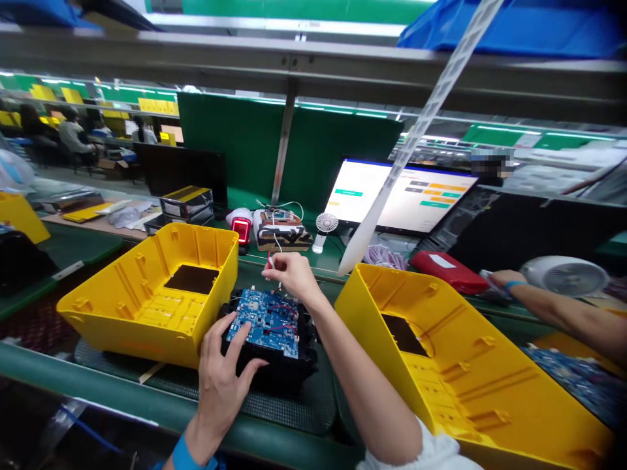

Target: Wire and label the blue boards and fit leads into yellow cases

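A: Head view, centre frame. Item one: left hand (220, 382), fingers spread, pressing the black module (274, 365) that carries the blue circuit board (267, 323).

B: Item two: right hand (291, 274), just above the board's far edge, fingertips pinched on a small wire connector (271, 260).

A: Handling note: hold the module steady and seat the connector squarely, leads slack.

B: Surroundings: yellow housing (147, 297) touching at left, second yellow housing (465, 365) at right crowding the forearm; scanner (241, 230), monitor (401, 196), small fan (326, 225) beyond. A co-worker's arm (548, 303) at right.
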A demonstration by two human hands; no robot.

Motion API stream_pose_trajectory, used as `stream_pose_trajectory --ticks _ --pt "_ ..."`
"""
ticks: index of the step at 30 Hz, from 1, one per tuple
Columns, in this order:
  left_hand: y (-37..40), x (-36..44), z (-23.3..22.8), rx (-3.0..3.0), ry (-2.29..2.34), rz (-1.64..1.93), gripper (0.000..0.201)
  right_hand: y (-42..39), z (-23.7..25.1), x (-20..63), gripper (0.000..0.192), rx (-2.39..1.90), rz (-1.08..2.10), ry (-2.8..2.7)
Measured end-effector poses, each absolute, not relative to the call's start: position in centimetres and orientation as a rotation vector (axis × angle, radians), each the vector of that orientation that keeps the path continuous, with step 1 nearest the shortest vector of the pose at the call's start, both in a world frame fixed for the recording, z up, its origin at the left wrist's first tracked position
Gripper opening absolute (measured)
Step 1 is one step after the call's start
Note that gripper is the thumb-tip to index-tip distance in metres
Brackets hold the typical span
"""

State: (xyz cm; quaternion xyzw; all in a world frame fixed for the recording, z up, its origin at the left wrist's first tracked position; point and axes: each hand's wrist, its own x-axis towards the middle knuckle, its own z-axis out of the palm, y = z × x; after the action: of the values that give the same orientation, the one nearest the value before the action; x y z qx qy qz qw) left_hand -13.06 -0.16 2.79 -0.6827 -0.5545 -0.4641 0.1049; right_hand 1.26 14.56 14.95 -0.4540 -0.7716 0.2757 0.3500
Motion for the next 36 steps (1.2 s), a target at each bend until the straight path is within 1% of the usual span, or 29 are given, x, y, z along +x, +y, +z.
stream_pose_trajectory --ticks 4,11,15,29,36 --pt "-0.3 -13.1 2.8 -2.012 -1.631 -1.369 0.051 15.6 14.2 -0.3 0.016 -1.261 0.69 -2.116" --pt "-0.3 -13.0 2.7 -2.009 -1.636 -1.356 0.051 16.1 13.1 -1.3 0.017 -1.353 0.639 -2.138" --pt "-0.2 -13.0 2.7 -2.005 -1.628 -1.356 0.051 16.5 12.9 -1.1 0.015 -1.349 0.696 -2.148" --pt "0.0 -13.0 2.4 -2.002 -1.608 -1.36 0.051 17.1 12.4 -1.1 0.023 -1.277 0.847 -2.182" --pt "0.0 -12.8 2.5 -2.006 -1.609 -1.398 0.05 17.6 12.2 -1.3 0.021 -1.228 0.933 -2.236"
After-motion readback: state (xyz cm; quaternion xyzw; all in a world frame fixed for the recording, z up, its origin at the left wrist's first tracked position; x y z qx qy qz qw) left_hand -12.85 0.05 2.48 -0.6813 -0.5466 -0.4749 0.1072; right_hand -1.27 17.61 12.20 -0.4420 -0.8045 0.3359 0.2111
